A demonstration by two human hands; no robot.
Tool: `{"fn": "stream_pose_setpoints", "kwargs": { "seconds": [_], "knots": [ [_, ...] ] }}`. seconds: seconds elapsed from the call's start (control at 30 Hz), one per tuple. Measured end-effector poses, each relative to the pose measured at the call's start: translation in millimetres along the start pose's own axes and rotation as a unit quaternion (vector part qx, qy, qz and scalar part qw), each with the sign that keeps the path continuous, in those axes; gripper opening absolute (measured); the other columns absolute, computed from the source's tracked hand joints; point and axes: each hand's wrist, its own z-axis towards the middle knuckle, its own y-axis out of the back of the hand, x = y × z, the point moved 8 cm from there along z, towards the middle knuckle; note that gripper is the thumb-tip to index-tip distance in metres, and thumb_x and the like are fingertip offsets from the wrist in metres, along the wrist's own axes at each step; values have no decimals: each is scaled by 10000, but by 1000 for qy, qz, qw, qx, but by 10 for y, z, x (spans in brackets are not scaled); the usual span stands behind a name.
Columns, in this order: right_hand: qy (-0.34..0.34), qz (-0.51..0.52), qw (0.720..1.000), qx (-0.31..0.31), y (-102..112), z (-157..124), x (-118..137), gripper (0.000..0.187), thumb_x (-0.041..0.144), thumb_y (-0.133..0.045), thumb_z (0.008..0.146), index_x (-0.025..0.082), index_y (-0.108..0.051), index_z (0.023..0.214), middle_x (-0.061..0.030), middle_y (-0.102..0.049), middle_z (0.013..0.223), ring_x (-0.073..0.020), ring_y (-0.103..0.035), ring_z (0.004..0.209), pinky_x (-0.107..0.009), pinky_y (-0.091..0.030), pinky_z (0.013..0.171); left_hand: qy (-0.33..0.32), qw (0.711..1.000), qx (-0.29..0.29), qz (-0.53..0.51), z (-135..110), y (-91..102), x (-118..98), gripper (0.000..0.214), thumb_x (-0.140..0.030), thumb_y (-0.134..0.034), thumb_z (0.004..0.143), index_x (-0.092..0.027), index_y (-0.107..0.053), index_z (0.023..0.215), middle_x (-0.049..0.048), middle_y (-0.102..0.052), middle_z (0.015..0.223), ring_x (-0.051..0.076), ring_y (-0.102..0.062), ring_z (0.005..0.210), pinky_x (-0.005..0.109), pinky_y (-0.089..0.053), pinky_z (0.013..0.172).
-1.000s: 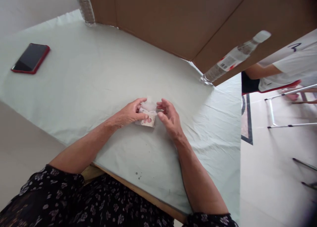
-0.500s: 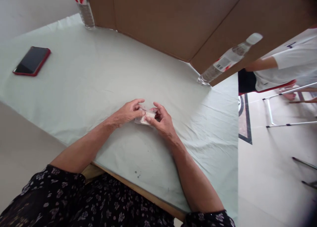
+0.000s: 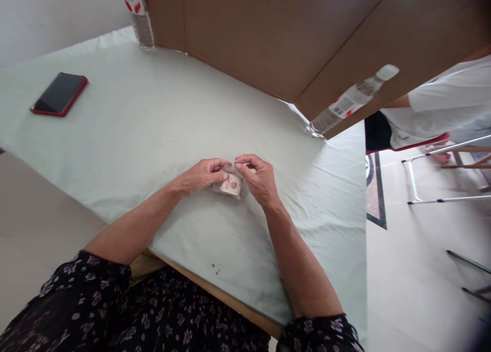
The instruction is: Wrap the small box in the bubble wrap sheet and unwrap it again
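A small clear plastic packet (image 3: 231, 185) with a red print lies on the pale green tablecloth (image 3: 153, 132) in the middle of the table. My left hand (image 3: 201, 175) pinches the packet's left edge with curled fingers. My right hand (image 3: 259, 179) pinches its upper right edge, thumb and fingertips pressed together. Both hands rest low on the cloth, meeting over the packet.
A red-cased phone (image 3: 59, 93) lies at the far left. Brown cardboard panels (image 3: 268, 29) stand along the back, with a plastic bottle (image 3: 140, 14) at their left end and another bottle (image 3: 347, 104) at the right. Another person in white (image 3: 441, 106) sits beyond the table's right edge.
My right hand's fingers, spread a second ago, have closed onto the packet. The clear film that stood up between my hands is now pressed flat.
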Motion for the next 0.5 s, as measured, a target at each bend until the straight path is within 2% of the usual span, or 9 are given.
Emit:
{"fn": "stream_pose_setpoints", "kwargs": {
  "seconds": [0.13,0.3,0.5],
  "knots": [
    [36,-55,998,3,10,-35,86,121,347,-662,846,265,-732,791,-22,-740,927,-222,-663,939,-414,-495,933,8,998,-22,61,-16,62,-27,441,-423,-679,772,-150,-736,1113,53,-749,919,191,-662,806,312,-497,737],
    [81,-138,987,-2,-19,-216,157,147,314,-623,894,289,-764,861,-34,-739,941,-242,-654,946,-449,-487,943,-6,997,-28,68,-13,67,-55,405,-453,-660,779,-140,-754,1018,44,-738,878,172,-637,790,289,-474,733],
    [129,-249,959,-43,-115,-541,229,236,301,-544,972,305,-762,1061,-81,-713,1074,-289,-595,1102,-511,-406,989,-34,995,-42,88,-20,24,-68,388,-445,-617,790,-129,-734,984,24,-692,784,146,-581,703,273,-443,676]
  ]
}}
